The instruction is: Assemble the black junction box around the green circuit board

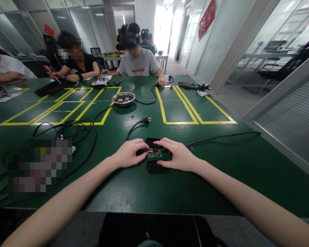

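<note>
The little circuit board (151,155)'s sandwiched between two black case halves (152,167) on the green table (134,195), flanked on its left by the left hand (130,153), pinched narrow (whether any wires (149,151) are gripped can't really be told), and on its right by the right hand (182,156), curved pretty wide.

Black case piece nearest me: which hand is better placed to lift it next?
Probably your right hand: its thumb is over the black case piece, whereas your left hand is farther off, at the left end of the circuit board.
</note>
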The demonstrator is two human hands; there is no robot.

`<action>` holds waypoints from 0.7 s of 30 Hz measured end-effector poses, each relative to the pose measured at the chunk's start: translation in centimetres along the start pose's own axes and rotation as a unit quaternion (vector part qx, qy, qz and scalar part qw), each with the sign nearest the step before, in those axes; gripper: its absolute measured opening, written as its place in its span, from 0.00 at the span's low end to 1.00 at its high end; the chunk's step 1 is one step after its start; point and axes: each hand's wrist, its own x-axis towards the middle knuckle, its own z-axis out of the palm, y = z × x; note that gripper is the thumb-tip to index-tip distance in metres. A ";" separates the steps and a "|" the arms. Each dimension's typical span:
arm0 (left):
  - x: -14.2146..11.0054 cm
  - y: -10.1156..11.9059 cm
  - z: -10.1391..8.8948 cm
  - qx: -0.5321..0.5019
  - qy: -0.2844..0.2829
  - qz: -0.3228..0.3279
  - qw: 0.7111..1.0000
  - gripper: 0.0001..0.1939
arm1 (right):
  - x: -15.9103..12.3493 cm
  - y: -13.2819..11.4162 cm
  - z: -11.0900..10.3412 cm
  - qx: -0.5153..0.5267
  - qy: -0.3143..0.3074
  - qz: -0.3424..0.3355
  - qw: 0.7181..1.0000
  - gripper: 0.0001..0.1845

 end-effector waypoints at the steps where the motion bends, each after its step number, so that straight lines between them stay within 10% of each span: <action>1: 0.0 -0.1 0.0 0.004 0.000 -0.006 1.000 0.08 | 0.1 0.2 0.0 -0.001 -0.002 -0.007 1.000 0.35; 21: 0.3 -0.2 0.1 0.028 0.004 -0.036 0.999 0.09 | 1.1 0.3 1.0 -0.085 0.047 0.009 0.995 0.29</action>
